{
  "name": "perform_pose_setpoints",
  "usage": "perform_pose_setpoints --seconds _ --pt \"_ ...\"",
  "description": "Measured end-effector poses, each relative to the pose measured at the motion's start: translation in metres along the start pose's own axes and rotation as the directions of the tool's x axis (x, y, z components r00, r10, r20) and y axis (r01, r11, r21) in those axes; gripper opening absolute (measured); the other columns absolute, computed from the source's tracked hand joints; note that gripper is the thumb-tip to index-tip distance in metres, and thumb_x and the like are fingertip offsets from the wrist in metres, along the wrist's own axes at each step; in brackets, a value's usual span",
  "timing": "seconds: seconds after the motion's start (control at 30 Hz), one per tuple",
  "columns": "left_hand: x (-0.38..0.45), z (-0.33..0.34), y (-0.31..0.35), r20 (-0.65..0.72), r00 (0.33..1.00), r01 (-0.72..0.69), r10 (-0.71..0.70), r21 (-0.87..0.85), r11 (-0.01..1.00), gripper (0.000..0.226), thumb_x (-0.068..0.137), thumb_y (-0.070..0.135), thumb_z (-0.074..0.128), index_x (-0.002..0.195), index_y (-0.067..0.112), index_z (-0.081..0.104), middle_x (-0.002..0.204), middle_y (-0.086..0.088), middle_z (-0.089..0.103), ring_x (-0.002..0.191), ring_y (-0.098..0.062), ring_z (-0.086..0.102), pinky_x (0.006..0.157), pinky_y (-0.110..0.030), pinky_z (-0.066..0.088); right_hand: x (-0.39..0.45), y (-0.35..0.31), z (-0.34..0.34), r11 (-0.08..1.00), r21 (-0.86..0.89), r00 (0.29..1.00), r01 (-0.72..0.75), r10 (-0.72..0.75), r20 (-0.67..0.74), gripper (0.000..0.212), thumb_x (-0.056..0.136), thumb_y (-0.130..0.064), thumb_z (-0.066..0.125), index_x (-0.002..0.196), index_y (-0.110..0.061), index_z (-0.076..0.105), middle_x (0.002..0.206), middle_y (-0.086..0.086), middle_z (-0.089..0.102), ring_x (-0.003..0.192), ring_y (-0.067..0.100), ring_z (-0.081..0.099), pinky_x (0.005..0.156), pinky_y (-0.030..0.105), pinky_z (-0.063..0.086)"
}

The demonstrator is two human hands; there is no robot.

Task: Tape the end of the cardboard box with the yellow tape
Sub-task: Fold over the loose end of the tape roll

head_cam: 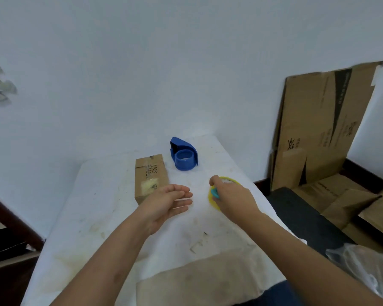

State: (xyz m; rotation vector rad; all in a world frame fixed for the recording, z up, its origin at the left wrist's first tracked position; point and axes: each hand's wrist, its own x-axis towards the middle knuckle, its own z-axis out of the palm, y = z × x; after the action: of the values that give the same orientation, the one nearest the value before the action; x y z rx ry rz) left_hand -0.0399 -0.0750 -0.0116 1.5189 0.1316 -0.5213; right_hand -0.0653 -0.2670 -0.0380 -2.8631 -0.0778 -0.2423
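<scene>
A: so what's on the stained white tabletop (111, 217)?

B: biggest thing is the small brown cardboard box (150, 176), lying flat left of centre. behind it a blue plastic tape dispenser (184, 156).

A: and the flat yellow tape roll (215, 200)?

B: right of the box, under the right hand (232, 198), grip closed on it. left hand (168, 203) hovers by the box, grip open, empty.

Cardboard box (150, 177): matt brown corrugated board, glossy clear tape patches on top. Tape dispenser (184, 156) at its 2 o'clock: smooth, glossy blue plastic. Yellow tape (215, 199): shiny film. Bench (102, 208) cover: matt white cloth, stained. Flattened cartons (323, 133) at 3 o'clock: matt, creased board.
</scene>
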Motion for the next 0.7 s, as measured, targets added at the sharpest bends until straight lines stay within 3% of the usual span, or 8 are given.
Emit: perform_pose_setpoints --seconds 0.1,0.17,0.23,0.33,0.53,0.7 --pt "-0.002 -0.005 0.005 0.035 0.999 0.005 -0.006 0.026 1.0 0.02 0.098 0.005 0.049 0.109 0.003 0.066 0.109 -0.015 0.074 0.099 -0.026 0.072 0.087 -0.034 0.057 0.006 -0.002 0.013 0.999 -0.051 0.997 0.009 -0.005 0.082 0.041 0.096 -0.018 0.045 0.137 -0.026 0.039 0.12 0.006 0.063 0.104 0.03 0.061 0.074 0.036 0.046" --pt "-0.003 -0.009 0.004 0.056 0.998 0.017 -0.019 0.036 0.999 0.02 0.099 0.006 0.048 0.108 0.003 0.066 0.108 -0.015 0.075 0.099 -0.026 0.072 0.088 -0.035 0.057 0.013 -0.001 0.018 1.0 -0.004 0.991 -0.024 0.025 0.132 0.042 0.097 -0.028 0.048 0.138 -0.031 0.042 0.128 0.004 0.06 0.114 0.028 0.058 0.086 0.036 0.048" --pt "-0.004 -0.014 0.003 0.062 0.998 0.023 -0.026 0.047 0.999 0.02 0.099 0.007 0.048 0.108 0.004 0.066 0.109 -0.014 0.074 0.1 -0.026 0.072 0.09 -0.036 0.056 0.022 0.004 0.018 0.984 0.146 0.986 -0.103 0.081 0.147 0.039 0.092 -0.044 0.055 0.128 -0.032 0.055 0.123 0.001 0.063 0.114 0.024 0.057 0.089 0.036 0.048" --pt "-0.003 -0.02 0.001 0.061 0.998 0.025 -0.028 0.056 0.998 0.021 0.099 0.008 0.049 0.111 0.004 0.065 0.109 -0.013 0.075 0.101 -0.025 0.072 0.09 -0.036 0.056 0.034 0.014 0.008 0.913 0.323 0.968 -0.25 0.235 0.086 0.042 0.084 -0.056 0.059 0.113 -0.026 0.064 0.106 0.002 0.064 0.099 0.025 0.061 0.079 0.034 0.049" --pt "-0.001 -0.02 -0.004 0.058 0.998 0.024 -0.027 0.054 0.998 0.021 0.098 0.008 0.05 0.111 0.004 0.066 0.111 -0.011 0.074 0.103 -0.025 0.07 0.091 -0.038 0.055 0.05 0.027 0.007 0.961 0.161 0.953 -0.226 0.183 0.243 0.04 0.087 -0.013 0.061 0.126 -0.019 0.056 0.126 0.015 0.051 0.113 0.031 0.054 0.084 0.032 0.044" --pt "-0.002 -0.025 -0.006 0.047 0.999 0.023 -0.026 0.055 0.998 0.022 0.099 0.008 0.048 0.111 0.004 0.067 0.111 -0.011 0.074 0.105 -0.026 0.069 0.094 -0.04 0.054 0.058 0.018 0.014 0.965 0.149 0.95 -0.218 0.175 0.259 0.044 0.086 -0.023 0.066 0.128 -0.02 0.053 0.127 0.01 0.055 0.115 0.027 0.054 0.088 0.031 0.046"
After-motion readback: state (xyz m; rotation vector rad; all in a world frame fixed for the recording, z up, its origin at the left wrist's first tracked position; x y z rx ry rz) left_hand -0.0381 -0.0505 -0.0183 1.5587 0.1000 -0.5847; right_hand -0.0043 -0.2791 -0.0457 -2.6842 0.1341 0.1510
